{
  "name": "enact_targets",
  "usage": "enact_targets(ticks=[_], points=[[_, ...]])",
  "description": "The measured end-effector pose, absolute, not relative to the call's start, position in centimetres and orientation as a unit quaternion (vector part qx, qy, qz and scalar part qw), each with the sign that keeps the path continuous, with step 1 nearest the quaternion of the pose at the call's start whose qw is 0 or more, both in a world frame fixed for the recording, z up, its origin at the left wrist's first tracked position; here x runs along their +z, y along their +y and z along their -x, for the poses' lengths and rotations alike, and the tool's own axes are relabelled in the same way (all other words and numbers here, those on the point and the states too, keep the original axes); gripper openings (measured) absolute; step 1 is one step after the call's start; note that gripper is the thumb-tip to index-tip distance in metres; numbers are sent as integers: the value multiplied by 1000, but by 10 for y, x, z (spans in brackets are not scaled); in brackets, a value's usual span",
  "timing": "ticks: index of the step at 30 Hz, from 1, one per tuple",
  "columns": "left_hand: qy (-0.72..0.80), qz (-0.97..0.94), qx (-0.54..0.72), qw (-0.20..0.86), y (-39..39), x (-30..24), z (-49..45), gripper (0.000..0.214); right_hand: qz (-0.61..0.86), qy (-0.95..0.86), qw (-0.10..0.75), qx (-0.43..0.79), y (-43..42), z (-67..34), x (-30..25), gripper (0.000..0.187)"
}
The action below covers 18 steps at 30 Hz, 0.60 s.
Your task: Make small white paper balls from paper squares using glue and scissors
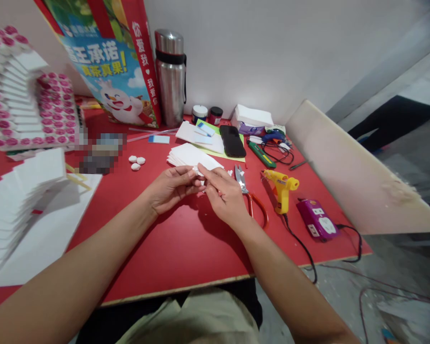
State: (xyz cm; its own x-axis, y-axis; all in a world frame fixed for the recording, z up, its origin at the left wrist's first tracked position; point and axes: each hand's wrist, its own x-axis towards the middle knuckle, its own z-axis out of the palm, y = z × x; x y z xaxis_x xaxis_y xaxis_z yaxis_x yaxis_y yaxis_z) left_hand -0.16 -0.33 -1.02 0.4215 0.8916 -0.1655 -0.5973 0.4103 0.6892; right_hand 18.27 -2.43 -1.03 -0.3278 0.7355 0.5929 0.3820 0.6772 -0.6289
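Note:
Both hands meet above the middle of the red table [186,248]. My left hand [172,187] pinches a small white paper piece [196,170] between thumb and fingers. Against the same piece press the fingertips of my right hand [224,191]; much of it is hidden by the fingers. Just behind them lies a stack of white paper sheets [189,155]. Scissors with orange handles [251,200] rest beside my right hand, with small paper scraps near the blades. Left of my hands sit three small white paper rounds [135,166].
A yellow glue gun [282,186] and purple power socket [317,220] trail cords at the right. Behind are a phone [232,141], green cutter [261,154], steel flask [170,79] and printed bag [111,67]. Fanned white cards [25,191] and a pink-and-white paper craft [57,107] stand left.

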Motion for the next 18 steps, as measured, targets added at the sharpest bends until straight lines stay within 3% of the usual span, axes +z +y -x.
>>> enact_targets(ticks=[18], points=[[263, -294, 459, 796, -2, -12, 3, 24, 340, -812, 453, 139, -24, -183, -13, 49]])
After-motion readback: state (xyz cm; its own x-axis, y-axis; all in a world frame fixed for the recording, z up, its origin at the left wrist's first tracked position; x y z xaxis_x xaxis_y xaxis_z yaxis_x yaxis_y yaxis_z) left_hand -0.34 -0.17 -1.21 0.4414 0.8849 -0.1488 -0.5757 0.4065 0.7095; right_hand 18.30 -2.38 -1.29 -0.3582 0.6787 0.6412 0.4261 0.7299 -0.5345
